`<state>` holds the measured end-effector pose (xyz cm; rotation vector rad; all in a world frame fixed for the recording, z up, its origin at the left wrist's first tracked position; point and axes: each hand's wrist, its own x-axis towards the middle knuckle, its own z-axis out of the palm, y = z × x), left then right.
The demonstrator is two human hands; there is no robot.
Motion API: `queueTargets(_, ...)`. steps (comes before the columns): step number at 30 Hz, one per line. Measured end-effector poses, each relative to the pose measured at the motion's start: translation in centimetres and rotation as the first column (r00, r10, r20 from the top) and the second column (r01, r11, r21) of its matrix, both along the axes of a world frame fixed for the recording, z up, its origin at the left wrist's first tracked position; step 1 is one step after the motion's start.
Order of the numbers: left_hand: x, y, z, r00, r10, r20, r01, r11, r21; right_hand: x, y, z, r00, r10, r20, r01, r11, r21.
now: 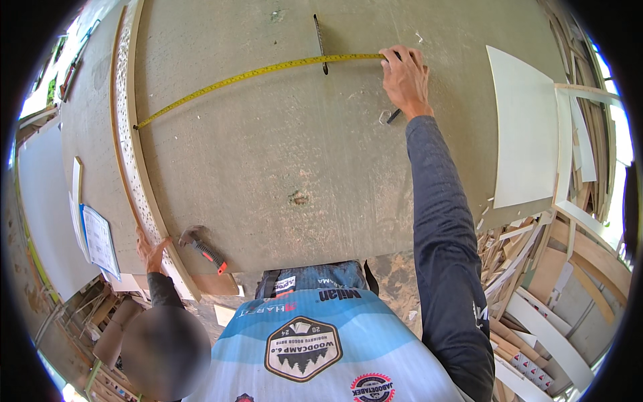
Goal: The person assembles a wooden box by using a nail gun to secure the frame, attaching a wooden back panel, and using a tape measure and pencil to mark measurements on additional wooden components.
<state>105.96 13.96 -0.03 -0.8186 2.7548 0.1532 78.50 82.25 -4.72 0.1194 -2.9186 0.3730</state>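
A yellow tape measure [261,70] runs across a large worn greenish-brown board [281,154], from a long speckled whitish strip [125,100] at the left. My right hand [406,77] is closed around the tape's far right end; the case is mostly hidden under the fingers. With thumb on one edge and fingers on the other, my left hand [151,250] grips the near end of the strip. Beside it lies a claw hammer [204,249] with a black and red handle. A small black object [394,115] lies near my right wrist.
The tape crosses a narrow dark piece or slot [319,37]. At the right edge lies a white panel [529,127]; wood offcuts [522,301] pile below it. A blue clipboard with paper [99,238] and a white board [50,208] are at the left. A blurred patch hides part of the lower left.
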Motion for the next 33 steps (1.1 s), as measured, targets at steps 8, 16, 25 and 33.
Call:
queueTargets(8,0.1,-0.2,-0.1,1.000,0.003,-0.018,-0.003,1.000,0.008,0.0,0.0,-0.2,1.000,0.009,-0.020,-0.009,1.000,0.004)
queueTargets(16,-0.4,1.1,0.4,0.994,0.091,-0.064,-0.087,0.994,0.072,-0.1,0.1,-0.2,1.000,0.016,-0.016,-0.015,1.000,0.006)
queueTargets(25,-0.8,1.6,0.6,0.988,0.130,-0.079,-0.120,0.986,0.118,-0.1,0.4,-0.7,1.000,0.024,-0.020,-0.024,1.000,0.005)
queueTargets(33,-0.5,1.4,0.5,0.989,0.121,-0.086,-0.110,0.987,0.120,-0.1,0.3,-0.5,0.999,0.025,-0.023,-0.025,1.000,-0.003)
